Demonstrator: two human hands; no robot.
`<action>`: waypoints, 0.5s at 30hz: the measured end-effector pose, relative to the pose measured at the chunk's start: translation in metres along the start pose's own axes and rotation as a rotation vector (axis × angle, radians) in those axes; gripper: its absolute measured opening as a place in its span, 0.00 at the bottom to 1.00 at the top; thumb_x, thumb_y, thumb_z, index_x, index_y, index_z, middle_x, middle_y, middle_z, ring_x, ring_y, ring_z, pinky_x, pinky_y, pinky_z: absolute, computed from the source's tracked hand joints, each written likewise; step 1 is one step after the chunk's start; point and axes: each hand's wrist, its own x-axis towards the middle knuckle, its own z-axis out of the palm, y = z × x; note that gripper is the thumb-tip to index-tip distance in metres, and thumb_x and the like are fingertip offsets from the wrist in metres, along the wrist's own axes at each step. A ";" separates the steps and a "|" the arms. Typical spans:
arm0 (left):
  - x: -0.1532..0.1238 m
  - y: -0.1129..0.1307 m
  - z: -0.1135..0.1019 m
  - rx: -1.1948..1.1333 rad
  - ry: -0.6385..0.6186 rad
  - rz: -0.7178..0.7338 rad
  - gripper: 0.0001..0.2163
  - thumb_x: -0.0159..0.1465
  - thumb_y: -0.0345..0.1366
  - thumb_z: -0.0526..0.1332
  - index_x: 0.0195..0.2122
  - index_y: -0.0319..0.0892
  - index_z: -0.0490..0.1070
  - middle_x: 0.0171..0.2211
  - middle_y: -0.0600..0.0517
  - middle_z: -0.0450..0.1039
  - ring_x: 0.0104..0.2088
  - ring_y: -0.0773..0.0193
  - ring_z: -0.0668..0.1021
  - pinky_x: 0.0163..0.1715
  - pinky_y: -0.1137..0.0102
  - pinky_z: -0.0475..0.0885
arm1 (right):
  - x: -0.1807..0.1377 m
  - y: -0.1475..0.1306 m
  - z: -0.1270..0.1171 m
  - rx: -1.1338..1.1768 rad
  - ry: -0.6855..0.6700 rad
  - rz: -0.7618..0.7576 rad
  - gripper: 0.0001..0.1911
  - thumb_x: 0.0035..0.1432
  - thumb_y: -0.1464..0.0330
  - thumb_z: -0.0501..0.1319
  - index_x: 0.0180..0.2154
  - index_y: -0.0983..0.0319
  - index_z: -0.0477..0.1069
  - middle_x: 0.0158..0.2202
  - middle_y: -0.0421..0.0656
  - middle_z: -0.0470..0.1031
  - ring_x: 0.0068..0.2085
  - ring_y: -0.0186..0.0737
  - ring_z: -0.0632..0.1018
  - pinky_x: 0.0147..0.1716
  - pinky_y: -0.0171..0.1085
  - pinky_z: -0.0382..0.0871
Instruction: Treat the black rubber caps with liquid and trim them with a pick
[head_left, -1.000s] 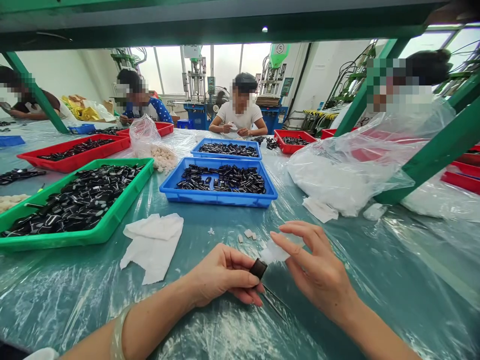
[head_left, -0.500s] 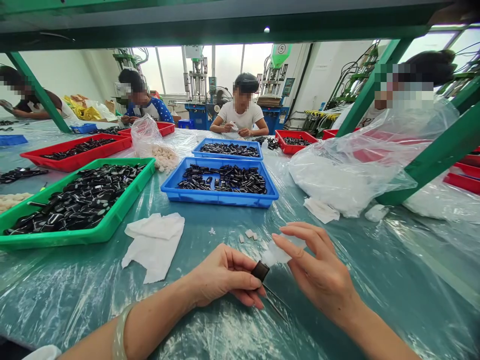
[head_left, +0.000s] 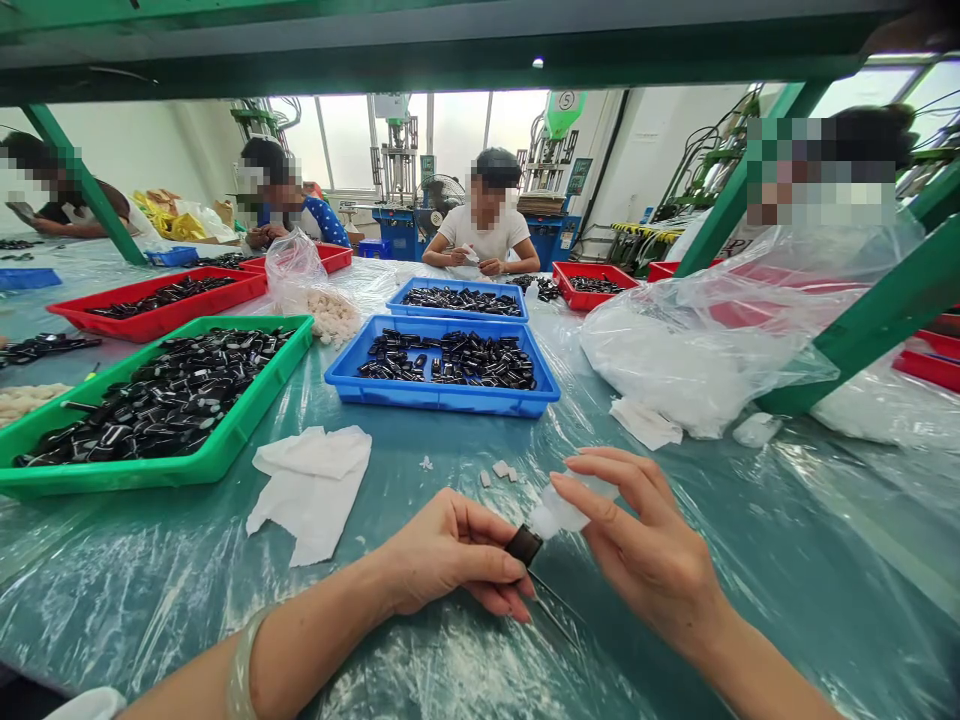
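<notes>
My left hand (head_left: 465,555) is closed, with a small black rectangular part (head_left: 523,544) pinched between thumb and forefinger. Thin metal tweezers (head_left: 556,612) point out from beneath those fingers; whether they are held or lie on the table I cannot tell. My right hand (head_left: 645,545) has its fingers curled around a whitish, translucent object (head_left: 564,508), perhaps a small bottle. Its frosted end touches or nearly touches the black part. Just beyond lie several small white bits (head_left: 501,470). A white cloth (head_left: 319,490) rests left of my hands.
A green tray (head_left: 217,455) and a blue tray (head_left: 442,398) hold many black parts. Behind are another blue tray (head_left: 457,315) and red trays (head_left: 247,290). A large clear plastic bag (head_left: 667,360) sits by the green post (head_left: 870,320). Co-workers sit around the plastic-covered table (head_left: 187,620).
Both hands keep nearly the same pose. The translucent object has turned slightly at the black part; the whole view has shifted a little.
</notes>
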 end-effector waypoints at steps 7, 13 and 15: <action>0.000 0.000 -0.001 -0.006 -0.015 0.016 0.09 0.49 0.35 0.65 0.28 0.34 0.76 0.26 0.46 0.76 0.25 0.66 0.78 0.23 0.79 0.70 | 0.000 0.001 -0.001 -0.011 -0.018 -0.025 0.24 0.53 0.84 0.50 0.46 0.55 0.66 0.40 0.47 0.69 0.45 0.45 0.71 0.37 0.44 0.72; -0.001 0.000 -0.001 -0.019 -0.027 0.015 0.07 0.50 0.34 0.65 0.27 0.33 0.76 0.25 0.47 0.75 0.25 0.67 0.78 0.23 0.79 0.70 | 0.000 0.002 -0.001 0.001 -0.038 -0.034 0.23 0.53 0.85 0.50 0.45 0.56 0.66 0.40 0.47 0.68 0.46 0.45 0.70 0.37 0.43 0.71; -0.002 0.001 -0.001 -0.014 -0.028 0.012 0.07 0.50 0.33 0.65 0.27 0.34 0.76 0.25 0.48 0.75 0.25 0.67 0.78 0.23 0.80 0.70 | 0.000 0.003 -0.001 0.009 -0.044 -0.033 0.24 0.52 0.85 0.50 0.44 0.56 0.66 0.41 0.47 0.68 0.46 0.44 0.70 0.38 0.44 0.71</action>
